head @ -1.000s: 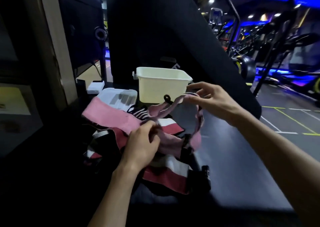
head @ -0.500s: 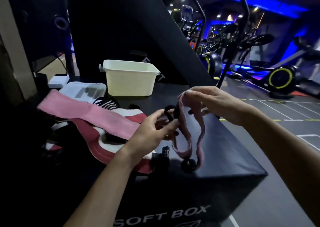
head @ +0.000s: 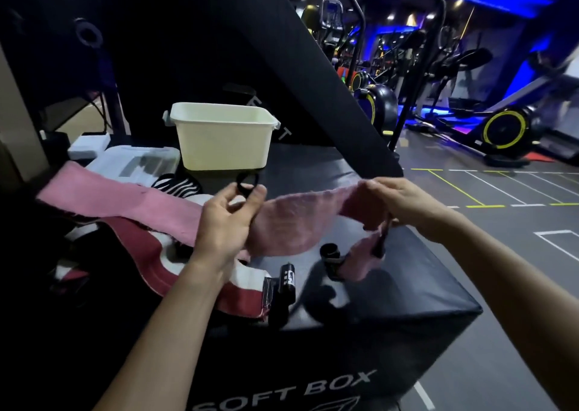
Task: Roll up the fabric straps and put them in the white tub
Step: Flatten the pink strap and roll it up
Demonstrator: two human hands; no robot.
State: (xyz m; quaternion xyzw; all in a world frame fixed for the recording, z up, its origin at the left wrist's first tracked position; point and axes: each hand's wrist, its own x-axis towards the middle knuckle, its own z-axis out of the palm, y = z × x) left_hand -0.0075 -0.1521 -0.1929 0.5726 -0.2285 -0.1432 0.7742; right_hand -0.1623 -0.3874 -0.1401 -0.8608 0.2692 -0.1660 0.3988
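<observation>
Half a second ago the pink strap (head: 300, 222) hung down in a loop from the right hand (head: 404, 203); now the two hands have pulled apart and the strap is stretched out flat between them, up in the air over the black soft box (head: 391, 285). The left hand (head: 225, 222) pinches one end of it, with the black ring (head: 247, 183) between thumb and finger; the right hand has its fingers curled round the other end — both grips are closed on the strap. Both palms face down and the arms reach forward side by side. A short tail with a black buckle (head: 330, 252) hangs down under the right hand. The white tub (head: 222, 147) sits at the back of the box, well apart from the hands; more straps (head: 131, 203) lie in a pile on the left, beside a clear lid (head: 138, 163). To roll it well, I would keep the strap tight and flat, start at one end, and turn it in small even rolls — no twists; the loose buckle could get caught.
</observation>
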